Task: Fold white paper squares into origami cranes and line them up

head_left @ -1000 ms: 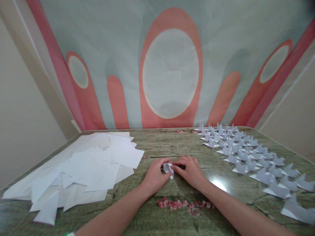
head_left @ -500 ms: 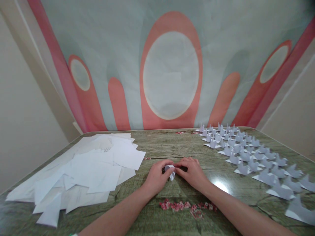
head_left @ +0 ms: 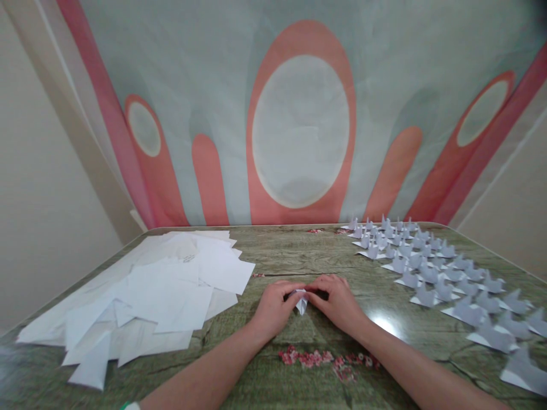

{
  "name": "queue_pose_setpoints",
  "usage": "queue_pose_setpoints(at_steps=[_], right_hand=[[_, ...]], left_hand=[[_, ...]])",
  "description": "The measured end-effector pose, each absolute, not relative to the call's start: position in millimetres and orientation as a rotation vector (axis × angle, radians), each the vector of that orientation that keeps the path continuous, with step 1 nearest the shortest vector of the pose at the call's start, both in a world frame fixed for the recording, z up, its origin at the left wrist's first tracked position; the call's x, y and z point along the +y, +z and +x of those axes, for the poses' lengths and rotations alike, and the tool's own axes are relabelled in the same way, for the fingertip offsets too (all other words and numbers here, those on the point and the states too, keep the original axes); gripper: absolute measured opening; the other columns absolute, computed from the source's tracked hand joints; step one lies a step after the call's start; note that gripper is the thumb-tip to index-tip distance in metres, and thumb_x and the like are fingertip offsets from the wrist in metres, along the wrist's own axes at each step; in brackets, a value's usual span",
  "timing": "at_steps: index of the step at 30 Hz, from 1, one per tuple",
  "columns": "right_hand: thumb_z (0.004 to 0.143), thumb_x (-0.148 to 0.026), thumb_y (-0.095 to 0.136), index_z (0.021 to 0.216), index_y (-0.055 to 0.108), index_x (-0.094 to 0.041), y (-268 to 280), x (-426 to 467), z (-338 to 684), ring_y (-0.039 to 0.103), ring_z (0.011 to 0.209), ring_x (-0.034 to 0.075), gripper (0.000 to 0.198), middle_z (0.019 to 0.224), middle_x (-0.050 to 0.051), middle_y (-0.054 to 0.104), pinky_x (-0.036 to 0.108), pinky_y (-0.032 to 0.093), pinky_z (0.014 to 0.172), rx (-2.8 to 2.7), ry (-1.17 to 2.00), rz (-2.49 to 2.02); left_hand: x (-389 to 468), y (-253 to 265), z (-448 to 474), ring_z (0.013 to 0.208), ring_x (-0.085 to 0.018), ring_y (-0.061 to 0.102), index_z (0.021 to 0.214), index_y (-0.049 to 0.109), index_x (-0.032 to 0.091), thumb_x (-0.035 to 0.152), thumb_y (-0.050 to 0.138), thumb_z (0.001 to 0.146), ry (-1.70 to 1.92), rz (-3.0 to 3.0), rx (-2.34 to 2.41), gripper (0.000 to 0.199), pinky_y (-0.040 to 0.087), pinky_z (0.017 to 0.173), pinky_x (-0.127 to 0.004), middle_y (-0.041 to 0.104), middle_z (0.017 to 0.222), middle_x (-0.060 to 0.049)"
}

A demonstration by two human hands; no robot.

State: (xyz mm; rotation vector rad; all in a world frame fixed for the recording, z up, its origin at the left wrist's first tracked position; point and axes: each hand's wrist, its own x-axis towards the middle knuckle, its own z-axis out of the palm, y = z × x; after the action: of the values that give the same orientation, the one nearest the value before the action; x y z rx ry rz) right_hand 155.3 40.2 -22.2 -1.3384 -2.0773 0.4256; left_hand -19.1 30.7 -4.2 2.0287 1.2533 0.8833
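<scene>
A small folded piece of white paper [head_left: 301,306] is pinched between my two hands, just above the wood-patterned table [head_left: 273,376]. My left hand [head_left: 276,304] grips its left side with thumb and fingers closed. From the right, my right hand [head_left: 334,299] holds it the same way, thumb tip near the left one. A pointed part of the paper hangs down below the thumbs; its upper part is mostly hidden by the fingers.
A spread pile of white paper sheets [head_left: 171,296] covers the table's left side, with a folded piece [head_left: 93,364] at its near edge. Rows of white paper birds [head_left: 427,274] stand along the right. Behind the table hangs a patterned backdrop [head_left: 299,216].
The fingertips have come closer together over the folded paper, and less of its top shows. The whole view has shifted slightly; pile and birds stay in place.
</scene>
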Motion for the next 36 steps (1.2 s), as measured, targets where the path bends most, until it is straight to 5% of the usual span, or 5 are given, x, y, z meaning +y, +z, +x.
queue_pose_setpoints(at_steps=[36], right_hand=[[0.082, -0.034, 0.053, 0.082, 0.067, -0.025, -20.5, 35.8, 153.8, 0.052, 0.081, 0.019, 0.016, 0.079, 0.002, 0.063, 0.032, 0.033, 0.075, -2.108, 0.315, -1.361]], left_hand=[[28.8, -7.5, -16.8, 0.091, -0.018, 0.058, 0.102, 0.064, 0.024, 0.017, 0.056, 0.07, 0.855, 2.089, 1.337, 0.034, 0.042, 0.086, -0.029, 0.066, 0.098, 0.0]])
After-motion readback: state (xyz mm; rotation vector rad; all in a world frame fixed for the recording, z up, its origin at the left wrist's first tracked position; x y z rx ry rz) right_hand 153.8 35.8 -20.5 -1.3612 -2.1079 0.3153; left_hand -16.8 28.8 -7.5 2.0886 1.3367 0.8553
